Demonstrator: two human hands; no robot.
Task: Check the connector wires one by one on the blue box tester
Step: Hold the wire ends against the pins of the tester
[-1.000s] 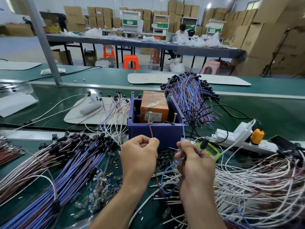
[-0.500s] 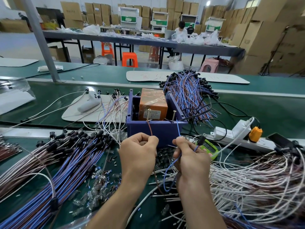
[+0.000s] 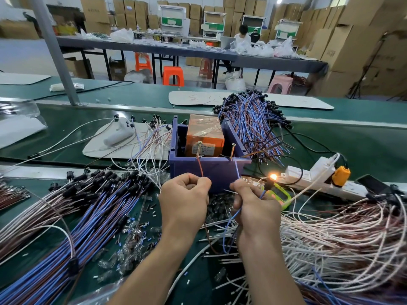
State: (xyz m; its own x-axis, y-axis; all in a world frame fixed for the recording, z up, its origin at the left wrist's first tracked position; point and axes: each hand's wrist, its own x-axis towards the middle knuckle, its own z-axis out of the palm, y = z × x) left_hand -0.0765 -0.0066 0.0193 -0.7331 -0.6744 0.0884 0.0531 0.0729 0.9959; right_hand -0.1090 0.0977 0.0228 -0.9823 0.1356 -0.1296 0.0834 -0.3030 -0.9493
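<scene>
The blue box tester [image 3: 211,170] stands at the middle of the green bench, with an orange block [image 3: 204,135] inside and two brass screws [image 3: 199,148] on its front rim. My left hand [image 3: 184,201] pinches a brown wire [image 3: 200,168] that runs up to the left screw. My right hand [image 3: 253,203] pinches a blue wire [image 3: 237,171] leading to the right screw, and the wire's black connector sticks out beside my fingers. A small bulb [image 3: 273,177] on that connector glows orange.
A bundle of blue and brown wires [image 3: 77,216] lies left, white wires [image 3: 341,234] right, another bundle [image 3: 251,122] behind the box. A white power strip [image 3: 312,175] with an orange plug [image 3: 341,172], a green tool [image 3: 284,198] and a white controller [image 3: 120,133] lie nearby.
Both wire ends now reach the screws and the bulb on the connector has lit up. My hands stayed almost in place.
</scene>
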